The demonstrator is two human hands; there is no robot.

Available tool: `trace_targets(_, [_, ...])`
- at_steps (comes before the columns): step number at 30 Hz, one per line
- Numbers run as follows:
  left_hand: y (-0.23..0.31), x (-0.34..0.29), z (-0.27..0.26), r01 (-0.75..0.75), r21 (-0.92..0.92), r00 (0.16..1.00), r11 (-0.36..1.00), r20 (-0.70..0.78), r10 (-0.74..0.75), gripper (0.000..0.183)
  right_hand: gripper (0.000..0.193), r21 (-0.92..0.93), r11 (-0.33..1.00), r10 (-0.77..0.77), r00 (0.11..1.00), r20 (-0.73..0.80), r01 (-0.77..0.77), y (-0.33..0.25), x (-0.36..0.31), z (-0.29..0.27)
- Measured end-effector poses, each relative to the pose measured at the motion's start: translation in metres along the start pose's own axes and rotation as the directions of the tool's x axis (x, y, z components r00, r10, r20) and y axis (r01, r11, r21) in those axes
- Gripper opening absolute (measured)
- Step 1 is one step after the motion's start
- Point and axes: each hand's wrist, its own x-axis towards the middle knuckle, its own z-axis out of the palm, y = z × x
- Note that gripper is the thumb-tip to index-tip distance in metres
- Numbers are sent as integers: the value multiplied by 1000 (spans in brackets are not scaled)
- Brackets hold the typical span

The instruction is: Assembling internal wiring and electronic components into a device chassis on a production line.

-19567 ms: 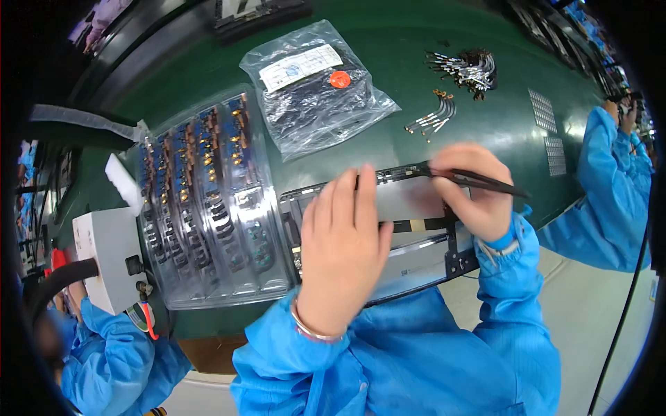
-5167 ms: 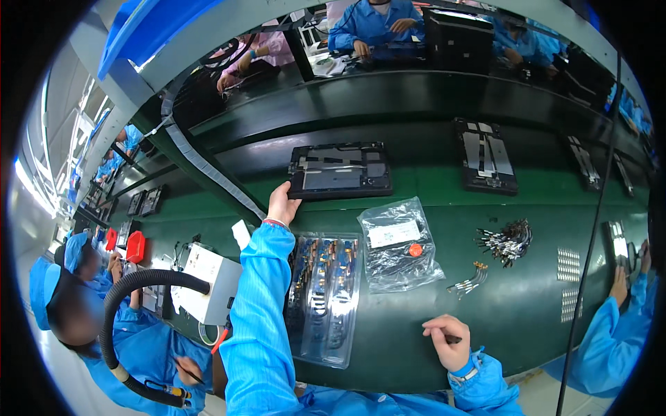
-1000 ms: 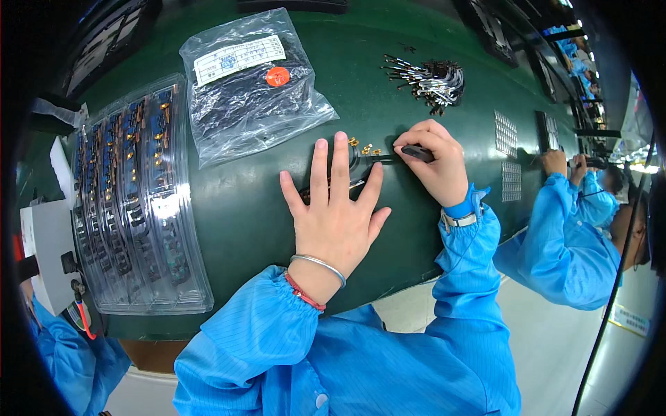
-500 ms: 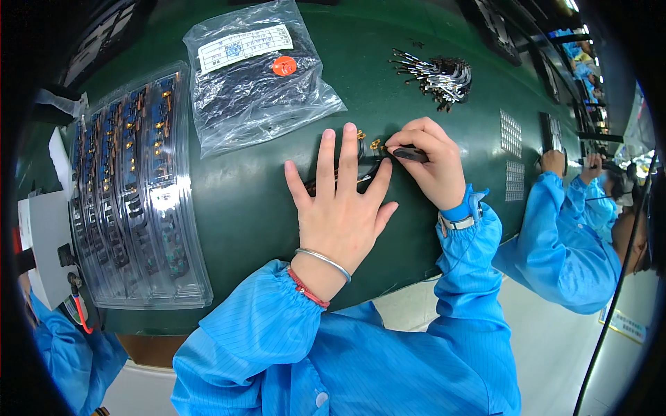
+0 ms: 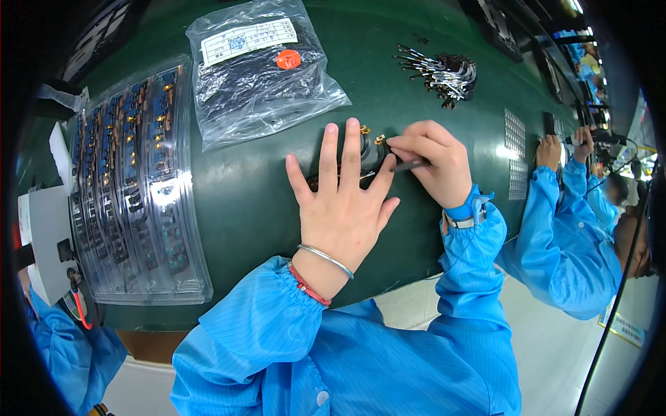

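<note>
My left hand (image 5: pixel 343 208) lies flat with fingers spread, its fingertips over a small dark, curved part (image 5: pixel 365 144) with gold ends (image 5: pixel 379 140). Most of that part is hidden beneath the fingers. Beside the index fingertip, my right hand (image 5: pixel 438 163) is closed, thumb and fingers bent together. A slim black tool (image 5: pixel 408 166) sticks out of its grip toward the left index finger; motion blur hides its exact kind. The right fingertips are close to the gold ends, and whether they touch cannot be made out.
A clear bag of black parts (image 5: pixel 267 87) lies beyond my left hand. Clear trays with circuit boards (image 5: pixel 198 277) stand at left. A pile of short cables (image 5: pixel 447 75) is at far right, sheets of small pieces (image 5: pixel 514 132) beyond my right hand. A co-worker (image 5: pixel 569 243) sits at right.
The black tool has turned in my right hand, its tip now reaching left toward the left index finger. My left hand stays flat in nearly the same place.
</note>
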Motion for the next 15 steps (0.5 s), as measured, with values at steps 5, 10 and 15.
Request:
trace_targets(5, [1,0,0,14,13,1000,1000,11,-14,46,37,-156,979,-114,989,95,128,-3,-1,-11])
trace_targets(10, [1,-2,0,6,24,1000,1000,30,-7,47,36,113,992,51,997,50,-56,1,-7,-6])
trace_targets(15, [1,-3,1,15,29,998,999,56,-17,46,30,200,960,204,979,-29,-194,5,1,-3])
